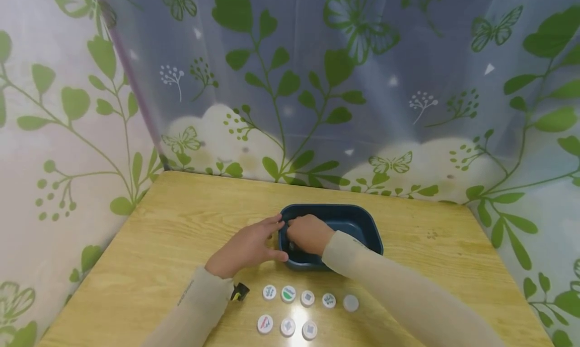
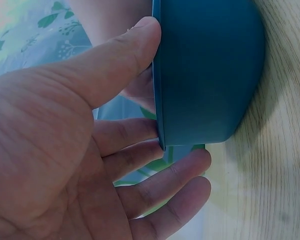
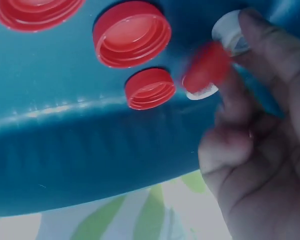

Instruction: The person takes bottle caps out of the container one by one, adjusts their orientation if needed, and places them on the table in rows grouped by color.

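A dark blue basin (image 1: 358,211) stands on the table, and my right hand (image 1: 310,234) reaches down into its left end. In the right wrist view, the fingers pinch a white bottle cap (image 3: 229,32). Right at those fingers is a motion-blurred red bottle cap (image 3: 207,65), with a white piece (image 3: 204,92) partly showing beneath it. More red bottle caps, including a small one (image 3: 150,90) and a larger one (image 3: 132,35), lie in the basin. My left hand (image 1: 246,246) rests against the basin's left side, its thumb and fingertips at the rim and its fingers extended.
Several white bottle caps lie in two rows on the wooden table (image 1: 195,206) in front of the basin, among them one with a green print (image 1: 288,294) and a plain one (image 1: 351,302). A black object (image 1: 240,291) sits by my left sleeve. Patterned curtains (image 1: 290,85) surround the table.
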Action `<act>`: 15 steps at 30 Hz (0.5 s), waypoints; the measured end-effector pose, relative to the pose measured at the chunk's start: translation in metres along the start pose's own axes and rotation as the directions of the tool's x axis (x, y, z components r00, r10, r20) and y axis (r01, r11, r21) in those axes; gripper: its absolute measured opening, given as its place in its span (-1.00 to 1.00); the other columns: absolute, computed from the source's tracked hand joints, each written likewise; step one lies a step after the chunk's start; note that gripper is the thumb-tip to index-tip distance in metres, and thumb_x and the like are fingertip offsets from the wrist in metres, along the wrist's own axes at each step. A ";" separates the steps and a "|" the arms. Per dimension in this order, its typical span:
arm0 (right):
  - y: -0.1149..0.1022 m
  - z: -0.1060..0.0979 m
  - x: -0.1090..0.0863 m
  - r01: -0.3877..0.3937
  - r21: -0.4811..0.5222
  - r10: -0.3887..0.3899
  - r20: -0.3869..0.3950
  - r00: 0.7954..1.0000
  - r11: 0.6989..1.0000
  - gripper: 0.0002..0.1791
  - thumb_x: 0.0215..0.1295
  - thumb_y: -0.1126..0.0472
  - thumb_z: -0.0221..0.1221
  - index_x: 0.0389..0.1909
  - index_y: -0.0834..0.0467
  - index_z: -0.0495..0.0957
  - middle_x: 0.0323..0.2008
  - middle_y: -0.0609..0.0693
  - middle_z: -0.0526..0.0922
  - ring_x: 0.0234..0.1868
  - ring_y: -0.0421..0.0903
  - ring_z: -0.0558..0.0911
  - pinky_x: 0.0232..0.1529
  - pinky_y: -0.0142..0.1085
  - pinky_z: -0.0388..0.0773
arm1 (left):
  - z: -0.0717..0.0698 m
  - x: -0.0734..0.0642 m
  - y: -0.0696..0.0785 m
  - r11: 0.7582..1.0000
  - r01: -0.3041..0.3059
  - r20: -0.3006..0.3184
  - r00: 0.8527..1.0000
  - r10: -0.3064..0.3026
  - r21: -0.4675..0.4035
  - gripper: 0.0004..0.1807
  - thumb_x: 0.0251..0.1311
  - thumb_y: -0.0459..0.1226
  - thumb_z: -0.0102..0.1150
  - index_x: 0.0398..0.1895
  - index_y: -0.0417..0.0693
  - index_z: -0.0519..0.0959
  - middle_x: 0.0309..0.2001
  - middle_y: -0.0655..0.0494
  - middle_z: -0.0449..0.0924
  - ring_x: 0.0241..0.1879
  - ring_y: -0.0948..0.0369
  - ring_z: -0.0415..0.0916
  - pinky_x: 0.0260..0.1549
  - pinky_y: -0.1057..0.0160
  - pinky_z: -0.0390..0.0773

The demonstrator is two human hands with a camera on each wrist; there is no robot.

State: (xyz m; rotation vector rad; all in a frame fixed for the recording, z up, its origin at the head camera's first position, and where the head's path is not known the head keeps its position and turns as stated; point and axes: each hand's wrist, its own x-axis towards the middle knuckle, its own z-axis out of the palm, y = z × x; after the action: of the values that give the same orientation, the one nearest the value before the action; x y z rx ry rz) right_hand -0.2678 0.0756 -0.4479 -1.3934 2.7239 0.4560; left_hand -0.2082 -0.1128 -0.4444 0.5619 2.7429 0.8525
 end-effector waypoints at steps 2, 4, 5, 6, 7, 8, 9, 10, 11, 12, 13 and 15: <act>-0.002 0.001 0.000 -0.002 -0.061 0.002 0.009 1.000 0.998 -0.89 0.38 0.10 0.36 -0.19 -0.01 0.81 -0.03 -0.05 0.78 -0.17 -0.11 0.74 -0.12 -0.23 0.70 | 0.001 0.000 -0.001 1.000 -0.004 -0.003 1.000 0.004 0.003 -0.07 0.16 0.11 0.48 0.56 0.07 0.34 0.62 0.16 0.10 0.34 0.08 0.49 0.32 -0.03 0.43; -0.005 0.001 0.001 -0.006 -0.082 0.008 0.026 1.000 0.997 -0.87 0.40 0.08 0.34 -0.16 -0.03 0.82 -0.02 -0.07 0.78 -0.16 -0.12 0.74 -0.11 -0.24 0.69 | 0.002 0.000 -0.002 1.000 -0.007 -0.006 1.000 0.007 0.004 -0.08 0.16 0.11 0.48 0.56 0.07 0.34 0.62 0.16 0.10 0.33 0.08 0.50 0.32 -0.03 0.43; -0.005 0.000 0.001 -0.012 -0.076 0.014 0.030 0.999 0.997 -0.88 0.40 0.09 0.34 -0.17 -0.02 0.81 -0.08 -0.08 0.79 -0.17 -0.13 0.74 -0.11 -0.24 0.69 | 0.002 0.001 -0.002 1.000 -0.008 -0.008 1.000 0.009 0.005 -0.08 0.16 0.11 0.48 0.56 0.06 0.35 0.62 0.16 0.11 0.37 0.07 0.46 0.34 -0.04 0.41; -0.006 0.000 0.001 -0.020 -0.066 0.022 0.030 0.999 0.998 -0.89 0.40 0.09 0.34 -0.18 -0.02 0.81 -0.14 -0.10 0.79 -0.20 -0.14 0.75 -0.11 -0.25 0.69 | 0.001 0.001 -0.001 1.000 -0.008 -0.010 1.000 0.008 0.001 -0.08 0.16 0.10 0.48 0.55 0.05 0.35 0.62 0.16 0.11 0.39 0.06 0.43 0.34 -0.04 0.40; -0.006 -0.001 0.001 -0.027 -0.055 0.028 0.030 0.999 0.998 -0.89 0.41 0.10 0.34 -0.20 -0.01 0.81 -0.20 -0.11 0.79 -0.22 -0.15 0.75 -0.11 -0.25 0.70 | 0.001 0.001 -0.001 1.000 -0.008 -0.011 1.000 0.008 -0.002 -0.08 0.16 0.10 0.49 0.55 0.04 0.35 0.62 0.16 0.11 0.40 0.05 0.42 0.35 -0.05 0.40; -0.006 -0.001 0.001 -0.032 -0.042 0.033 0.025 0.999 0.999 -0.91 0.41 0.12 0.33 -0.22 -0.01 0.80 -0.26 -0.12 0.79 -0.24 -0.16 0.75 -0.11 -0.25 0.70 | 0.001 0.001 -0.001 1.000 -0.008 -0.011 1.000 0.008 -0.002 -0.08 0.16 0.09 0.49 0.55 0.03 0.35 0.62 0.17 0.11 0.41 0.05 0.41 0.35 -0.05 0.40; -0.006 -0.001 0.001 -0.036 -0.029 0.036 0.022 0.999 0.999 -0.91 0.41 0.13 0.33 -0.25 -0.01 0.80 -0.32 -0.13 0.78 -0.27 -0.16 0.75 -0.12 -0.25 0.70 | 0.001 0.001 -0.001 1.000 -0.009 -0.011 1.000 0.009 -0.004 -0.08 0.16 0.09 0.49 0.55 0.02 0.35 0.62 0.16 0.11 0.44 0.04 0.37 0.36 -0.06 0.39; -0.007 0.000 0.001 -0.036 -0.022 0.037 0.016 0.999 0.999 -0.91 0.41 0.14 0.33 -0.26 0.00 0.80 -0.33 -0.13 0.77 -0.28 -0.17 0.75 -0.12 -0.25 0.70 | 0.001 0.001 -0.001 1.000 -0.009 -0.010 1.000 0.009 -0.004 -0.08 0.17 0.08 0.49 0.55 0.01 0.34 0.62 0.16 0.11 0.45 0.03 0.36 0.36 -0.06 0.38; -0.007 0.000 0.001 -0.037 -0.021 0.038 0.013 0.999 0.999 -0.91 0.40 0.14 0.33 -0.28 -0.01 0.79 -0.34 -0.13 0.77 -0.29 -0.17 0.75 -0.13 -0.25 0.70 | 0.001 0.001 -0.001 1.000 -0.009 -0.009 1.000 0.009 -0.005 -0.08 0.17 0.08 0.48 0.55 0.01 0.34 0.62 0.16 0.11 0.45 0.03 0.35 0.36 -0.06 0.38; -0.007 0.000 0.001 -0.036 -0.028 0.037 0.016 0.999 0.999 -0.91 0.41 0.15 0.32 -0.28 -0.01 0.80 -0.35 -0.13 0.77 -0.30 -0.17 0.75 -0.13 -0.25 0.70 | 0.001 0.001 -0.001 1.000 -0.009 -0.007 1.000 0.009 -0.006 -0.08 0.17 0.08 0.48 0.56 0.01 0.34 0.62 0.16 0.10 0.42 0.04 0.39 0.35 -0.05 0.39; -0.008 0.000 0.001 -0.034 -0.038 0.034 0.018 0.999 0.999 -0.90 0.41 0.15 0.32 -0.28 -0.01 0.80 -0.35 -0.13 0.77 -0.30 -0.16 0.75 -0.14 -0.26 0.70 | 0.001 0.001 -0.001 1.000 -0.008 -0.004 1.000 0.008 -0.006 -0.08 0.17 0.08 0.48 0.56 0.01 0.34 0.62 0.16 0.10 0.39 0.05 0.44 0.33 -0.05 0.42; -0.008 -0.001 0.001 -0.030 -0.061 0.032 0.029 0.999 0.998 -0.90 0.42 0.15 0.31 -0.28 -0.01 0.80 -0.35 -0.13 0.77 -0.31 -0.16 0.74 -0.15 -0.26 0.70 | 0.001 0.001 -0.001 1.000 -0.010 -0.001 1.000 0.010 -0.005 -0.08 0.18 0.08 0.47 0.56 0.01 0.33 0.62 0.15 0.10 0.34 0.07 0.49 0.31 -0.04 0.44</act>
State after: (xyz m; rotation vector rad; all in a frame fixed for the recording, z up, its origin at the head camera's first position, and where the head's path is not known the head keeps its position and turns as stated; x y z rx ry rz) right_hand -0.2618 0.0700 -0.4492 -1.3475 2.7333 0.5611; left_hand -0.2093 -0.1123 -0.4462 0.5745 2.7407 0.8622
